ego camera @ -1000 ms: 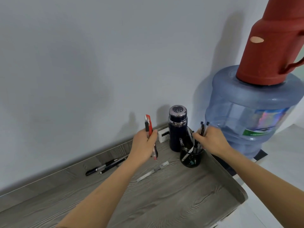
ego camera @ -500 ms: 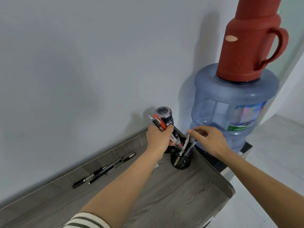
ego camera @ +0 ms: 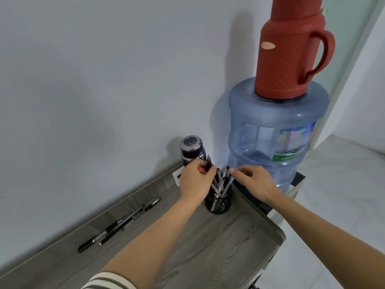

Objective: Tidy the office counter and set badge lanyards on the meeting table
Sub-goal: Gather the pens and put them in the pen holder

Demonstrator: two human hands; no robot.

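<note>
Left hand (ego camera: pixel 195 181) curled round several pens (ego camera: pixel 209 161), pen cup (ego camera: pixel 218 205) directly below the grip. Right hand (ego camera: pixel 253 182) just beside, fingertips at a cup pen's top; pinching or not, cannot tell.

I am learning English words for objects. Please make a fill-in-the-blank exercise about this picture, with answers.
The ___ thermos stands on the water jug.
The hand gripping pens beside the dark flask is the ___ one.
The mesh pen cup is ___.
Answers: red; left; black.
</note>
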